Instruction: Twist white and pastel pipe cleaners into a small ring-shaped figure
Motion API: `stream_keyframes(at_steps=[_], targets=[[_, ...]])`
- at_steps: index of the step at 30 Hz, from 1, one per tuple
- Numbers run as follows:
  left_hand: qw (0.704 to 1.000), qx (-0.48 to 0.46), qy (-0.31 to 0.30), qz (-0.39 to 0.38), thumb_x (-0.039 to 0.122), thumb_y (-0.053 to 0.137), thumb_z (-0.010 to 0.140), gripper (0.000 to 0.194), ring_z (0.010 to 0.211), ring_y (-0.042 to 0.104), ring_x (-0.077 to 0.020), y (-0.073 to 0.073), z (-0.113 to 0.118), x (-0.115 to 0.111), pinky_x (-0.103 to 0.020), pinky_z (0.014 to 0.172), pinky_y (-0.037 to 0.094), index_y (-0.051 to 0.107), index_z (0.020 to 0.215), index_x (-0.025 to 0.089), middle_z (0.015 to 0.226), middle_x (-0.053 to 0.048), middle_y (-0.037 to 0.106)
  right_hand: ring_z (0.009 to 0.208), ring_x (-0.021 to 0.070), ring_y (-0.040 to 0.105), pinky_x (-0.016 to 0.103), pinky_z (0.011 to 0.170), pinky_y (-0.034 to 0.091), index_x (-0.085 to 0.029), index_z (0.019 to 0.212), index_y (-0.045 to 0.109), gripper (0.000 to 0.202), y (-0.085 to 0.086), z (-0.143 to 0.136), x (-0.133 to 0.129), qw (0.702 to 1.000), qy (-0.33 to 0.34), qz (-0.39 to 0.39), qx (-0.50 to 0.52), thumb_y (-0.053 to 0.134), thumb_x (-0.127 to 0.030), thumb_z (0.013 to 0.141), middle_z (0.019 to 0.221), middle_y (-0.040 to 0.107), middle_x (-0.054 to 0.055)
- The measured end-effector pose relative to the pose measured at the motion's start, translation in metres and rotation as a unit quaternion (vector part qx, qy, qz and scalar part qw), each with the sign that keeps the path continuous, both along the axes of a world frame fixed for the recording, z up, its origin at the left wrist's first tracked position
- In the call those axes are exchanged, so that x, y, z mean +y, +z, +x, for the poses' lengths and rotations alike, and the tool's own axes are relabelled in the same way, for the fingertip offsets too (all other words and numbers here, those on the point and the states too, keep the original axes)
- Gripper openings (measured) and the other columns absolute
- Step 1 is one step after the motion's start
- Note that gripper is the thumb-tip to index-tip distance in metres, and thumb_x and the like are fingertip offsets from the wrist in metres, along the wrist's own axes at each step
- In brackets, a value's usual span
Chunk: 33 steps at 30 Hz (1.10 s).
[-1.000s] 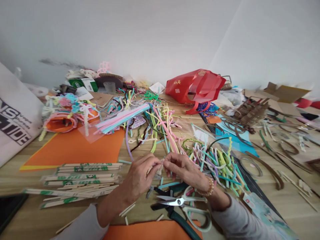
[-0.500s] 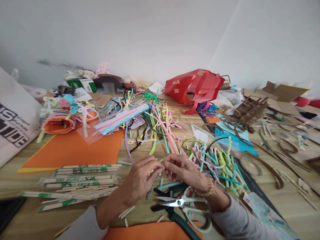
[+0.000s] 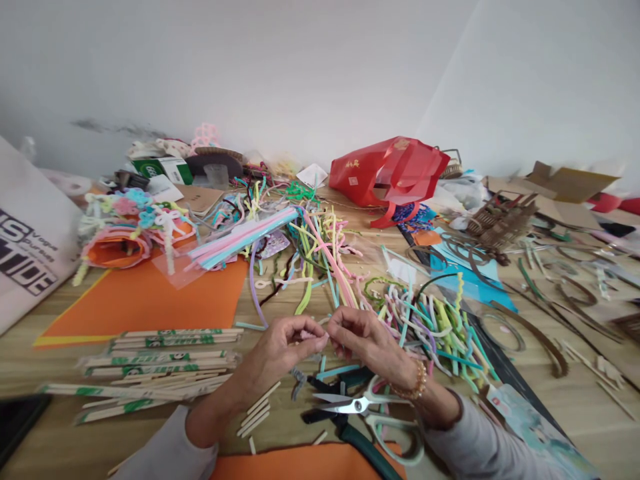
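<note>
My left hand [image 3: 287, 347] is closed in a pinch, with a small pale pink fuzzy piece [image 3: 305, 335], which looks like chenille stem, showing between its fingers. Its fingertips meet those of my right hand [image 3: 367, 340], also pinched. What my right fingers grip is hidden. A beaded bracelet [image 3: 419, 377] circles my right wrist. Beneath the hands lie white-handled scissors [image 3: 357, 405] and a dark green-handled tool [image 3: 363, 447]. Short cut wooden sticks [image 3: 256, 419] and a curled grey stem [image 3: 299, 381] are beside my left wrist.
A tangle of coloured chenille stems [image 3: 440, 320] lies to the right. Packaged chopsticks [image 3: 165, 363] and orange sheets [image 3: 185, 307] are at left. Bundled stems in plastic [image 3: 245, 239], a red bag [image 3: 385, 173] and a wicker piece [image 3: 503, 223] sit farther back.
My left hand has turned and its fingers have lifted, so the pink piece now shows and more cut sticks are uncovered. My right hand has barely moved.
</note>
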<state>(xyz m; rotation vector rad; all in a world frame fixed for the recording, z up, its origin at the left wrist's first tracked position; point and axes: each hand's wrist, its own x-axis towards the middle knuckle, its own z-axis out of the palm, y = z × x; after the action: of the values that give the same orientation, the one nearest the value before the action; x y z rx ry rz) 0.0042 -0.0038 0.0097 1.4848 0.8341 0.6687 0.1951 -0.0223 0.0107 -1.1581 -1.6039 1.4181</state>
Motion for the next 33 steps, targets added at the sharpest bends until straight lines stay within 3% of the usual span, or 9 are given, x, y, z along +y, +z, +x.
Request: stream_keyframes(at_steps=[6, 22, 28, 33], targets=[[1.000, -0.011, 0.008, -0.005, 0.032, 0.062, 0.081, 0.017, 0.071, 0.052, -0.0134, -0.005, -0.001, 0.000, -0.023, 0.065, 0.038, 0.065, 0.082, 0.015, 0.076, 0.000, 0.060, 0.054, 0.0083, 0.043, 0.021, 0.050, 0.032, -0.014, 0.076, 0.056, 0.036, 0.005, -0.002, -0.003, 0.999, -0.014, 0.034, -0.032, 0.053, -0.047, 0.090, 0.059, 0.050, -0.003], [0.999, 0.014, 0.034, 0.000, 0.032, 0.060, 0.080, 0.018, 0.071, 0.057, -0.0160, 0.001, 0.001, 0.001, -0.025, 0.065, 0.042, 0.064, 0.080, 0.014, 0.075, -0.003, 0.064, 0.054, 0.0085, 0.043, 0.021, 0.051, 0.032, -0.015, 0.073, 0.055, 0.036, 0.009, -0.005, -0.004, 0.998, -0.015, 0.048, -0.048, 0.053, -0.046, 0.090, 0.060, 0.051, -0.003], [0.991, 0.071, 0.052, 0.101, 0.028, 0.057, 0.081, 0.015, 0.068, 0.058, -0.0157, 0.007, 0.003, -0.002, -0.025, 0.064, 0.044, 0.064, 0.076, 0.016, 0.069, -0.001, 0.064, 0.054, 0.0087, 0.043, 0.021, 0.050, 0.032, -0.015, 0.075, 0.055, 0.037, 0.004, -0.005, -0.003, 0.998, -0.019, 0.025, -0.048, 0.052, -0.050, 0.090, 0.061, 0.052, -0.002], [0.954, 0.124, 0.088, 0.259, 0.019, 0.052, 0.085, 0.013, 0.074, 0.061, -0.0159, 0.005, 0.004, -0.006, -0.026, 0.069, 0.047, 0.063, 0.080, 0.017, 0.075, -0.003, 0.066, 0.055, 0.0090, 0.046, 0.021, 0.052, 0.035, -0.015, 0.076, 0.055, 0.039, 0.004, -0.005, -0.003, 1.000, -0.003, 0.010, -0.026, 0.049, -0.050, 0.091, 0.065, 0.054, -0.001]])
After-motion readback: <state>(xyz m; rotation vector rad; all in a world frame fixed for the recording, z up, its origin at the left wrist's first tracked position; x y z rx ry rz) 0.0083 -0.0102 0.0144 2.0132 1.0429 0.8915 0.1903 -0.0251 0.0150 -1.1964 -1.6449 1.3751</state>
